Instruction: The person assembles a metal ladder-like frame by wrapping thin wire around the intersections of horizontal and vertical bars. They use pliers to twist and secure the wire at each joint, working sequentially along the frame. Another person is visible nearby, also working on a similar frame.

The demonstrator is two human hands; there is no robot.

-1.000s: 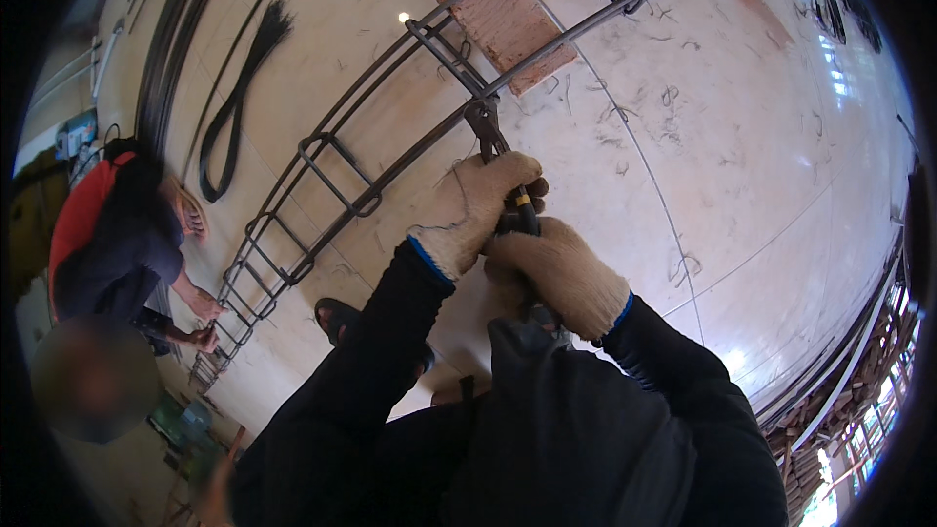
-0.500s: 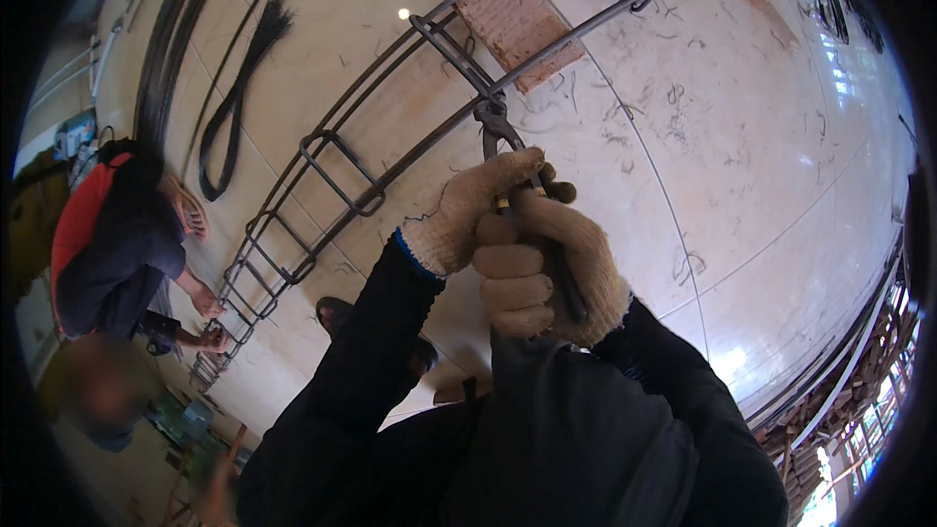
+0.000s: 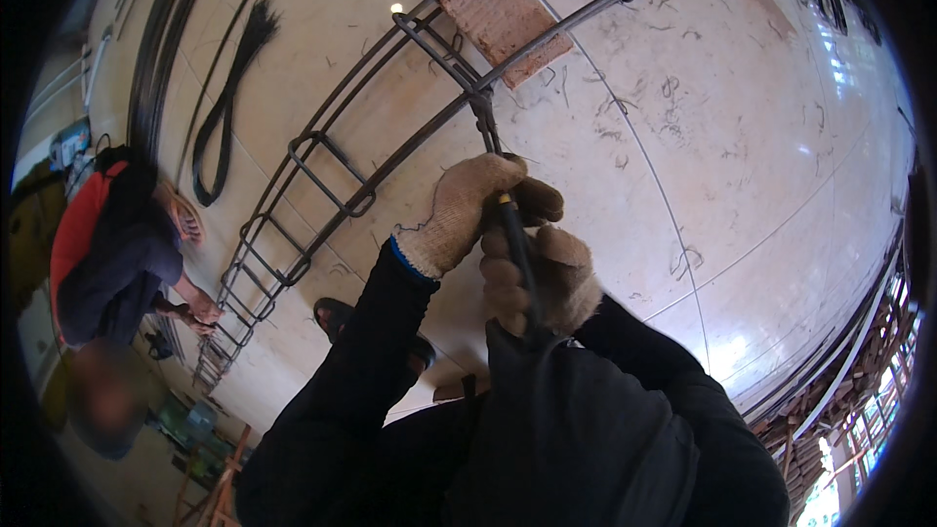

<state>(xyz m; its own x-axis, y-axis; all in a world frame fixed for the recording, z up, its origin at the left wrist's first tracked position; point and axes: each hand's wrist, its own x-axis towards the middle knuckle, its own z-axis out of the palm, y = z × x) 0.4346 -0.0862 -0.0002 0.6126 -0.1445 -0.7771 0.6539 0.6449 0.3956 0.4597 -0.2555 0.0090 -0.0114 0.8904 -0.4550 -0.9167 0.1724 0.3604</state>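
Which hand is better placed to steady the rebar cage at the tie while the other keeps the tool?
Left, probably. The left hand sits higher on the tool, nearest the rebar cage; the right hand grips the handle lower down.

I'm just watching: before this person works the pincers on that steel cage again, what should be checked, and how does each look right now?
1. Both gloved hands on the pincers: left hand and right hand, ok.
2. Pincer tip at a bar crossing of the rebar cage: ok.
3. Tie wire caught in the tip: cannot tell.
4. Cage resting on the brick: ok.
5. Co-worker away from the pincers: ok.
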